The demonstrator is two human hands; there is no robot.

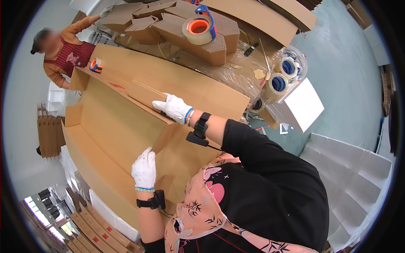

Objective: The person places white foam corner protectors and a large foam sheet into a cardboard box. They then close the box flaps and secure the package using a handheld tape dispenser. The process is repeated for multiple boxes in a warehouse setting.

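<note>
A long brown cardboard box [122, 122] lies open in front of me. My left hand [144, 168], in a white knit glove, is closed at the near end flap, with its fingertips at the flap's edge. My right hand [174, 108], also gloved in white, is closed over the upper edge of the box's long side wall, near the corner. The thumb and fingers straddle that edge. A tape dispenser [96, 65] with orange hub and blue frame sits at the box's far end. There a co-worker [69, 55] has one hand close to the box corner.
Folded cardboard pieces [168, 21] carry a second tape dispenser [198, 30]. Several tape rolls [278, 83], a black-handled cutter [250, 49] and plastic film lie to the right beside a white foam block [301, 104]. White foam sheets [350, 181] stand at right; flattened cartons [97, 227] lean at lower left.
</note>
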